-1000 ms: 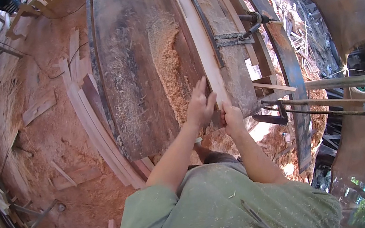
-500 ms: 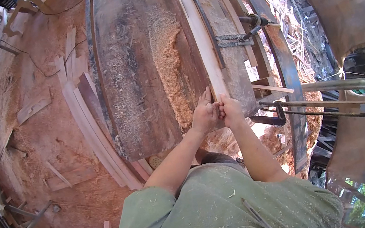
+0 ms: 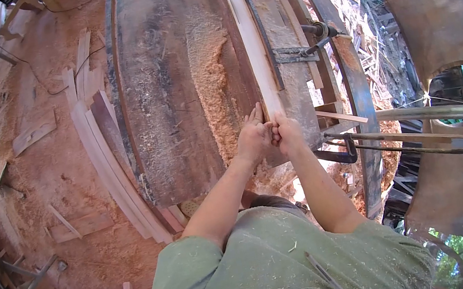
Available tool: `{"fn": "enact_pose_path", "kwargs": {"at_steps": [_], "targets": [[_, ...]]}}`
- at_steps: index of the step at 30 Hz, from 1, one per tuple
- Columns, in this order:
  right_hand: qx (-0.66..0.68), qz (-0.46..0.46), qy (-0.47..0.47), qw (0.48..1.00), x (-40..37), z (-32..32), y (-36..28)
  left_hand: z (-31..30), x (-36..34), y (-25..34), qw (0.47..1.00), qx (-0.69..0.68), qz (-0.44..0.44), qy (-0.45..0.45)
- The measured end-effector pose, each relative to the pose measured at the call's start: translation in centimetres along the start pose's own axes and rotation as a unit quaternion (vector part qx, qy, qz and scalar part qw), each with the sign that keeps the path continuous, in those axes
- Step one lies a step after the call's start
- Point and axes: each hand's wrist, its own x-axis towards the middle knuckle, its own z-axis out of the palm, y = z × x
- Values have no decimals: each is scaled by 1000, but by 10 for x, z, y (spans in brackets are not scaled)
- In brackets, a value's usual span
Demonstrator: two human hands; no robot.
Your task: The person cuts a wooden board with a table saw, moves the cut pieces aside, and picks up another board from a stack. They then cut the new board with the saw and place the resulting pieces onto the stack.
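Joining my right hand [image 3: 290, 134], clamped on the near strip [image 3: 253, 49] end, my left hand [image 3: 254, 140] is now lying outstretched alongside; both are seemingly steadying it.

- Dressed in a dull green shirt [image 3: 280, 252], speckled with pale dust and shavings
- Loose in the short sleeves [image 3: 186, 259]
- Clad below in dark legwear [image 3: 274, 201]
- Bare on left hand [image 3: 254, 142] and right hand [image 3: 289, 136]

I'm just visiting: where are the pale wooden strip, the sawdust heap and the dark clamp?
Pale wooden strip [image 3: 255, 48], head view: its upper face, beyond the hands.
Sawdust heap [image 3: 210, 74], head view: the middle of the heap.
Dark clamp [image 3: 336, 157], head view: its frame.
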Motion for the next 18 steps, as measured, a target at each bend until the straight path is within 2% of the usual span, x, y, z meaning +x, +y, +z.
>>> {"fn": "enact_pose_path", "kwargs": {"at_steps": [10, 12, 18], "targets": [[5, -2, 10, 1000, 8, 13, -14, -2, 15, -6, 1000, -10, -5, 19], [2, 4, 11, 1000, 11, 14, -18, 0, 19, -11, 999, 38, 14, 11], [-11, 11, 2, 1000, 20, 17, -26, -4, 30, -11, 998, 61, 17, 25]]}}
